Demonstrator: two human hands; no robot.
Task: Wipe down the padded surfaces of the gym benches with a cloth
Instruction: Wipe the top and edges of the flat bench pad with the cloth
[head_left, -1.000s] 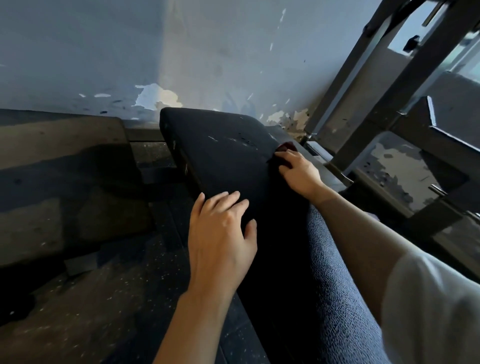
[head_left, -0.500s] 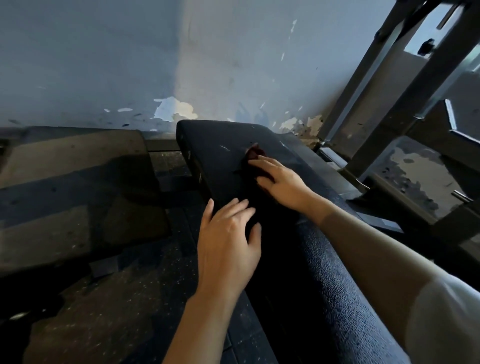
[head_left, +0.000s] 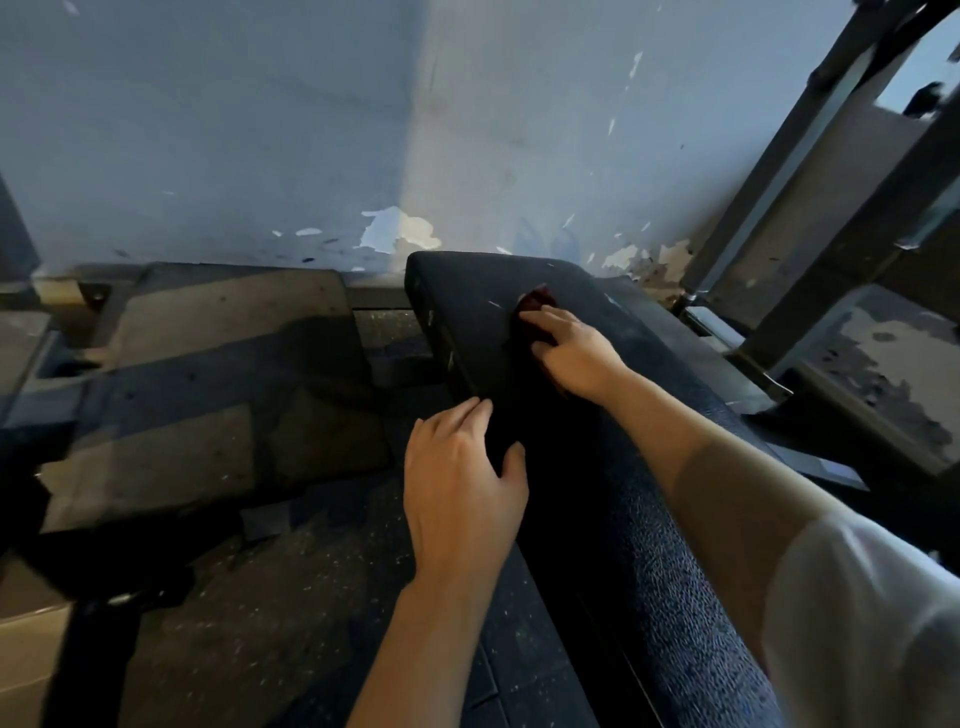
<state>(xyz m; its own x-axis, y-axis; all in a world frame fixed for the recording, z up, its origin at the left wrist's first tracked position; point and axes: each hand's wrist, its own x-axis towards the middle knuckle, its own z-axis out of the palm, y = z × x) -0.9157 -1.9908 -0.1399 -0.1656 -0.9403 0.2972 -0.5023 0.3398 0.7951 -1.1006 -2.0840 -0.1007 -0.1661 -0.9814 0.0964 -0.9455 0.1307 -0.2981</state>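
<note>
Two bare hands are over a dark padded bench (head_left: 613, 467) that runs from the lower right toward the wall (head_left: 260, 130). The right hand (head_left: 576, 353) lies on the top of the pad, near its far end, and it presses a dark red cloth (head_left: 535, 301) against the surface. Its fingers are together and only slightly bent on the cloth; most of the cloth is hidden under the palm, and only a small part shows past the fingertips. The left hand (head_left: 462, 478) is at the left edge of the bench, nearer to the person. Its fingers are relaxed and slightly apart, the thumb is out to the side, and it holds nothing. Whether it touches the pad or only hovers just over it cannot be told. The pad has some small pale marks near the far end. On the right a dark metal frame (head_left: 810, 208) stands beside the bench. The wall has peeled paint near the floor (head_left: 208, 597), which is dark and speckled.
</note>
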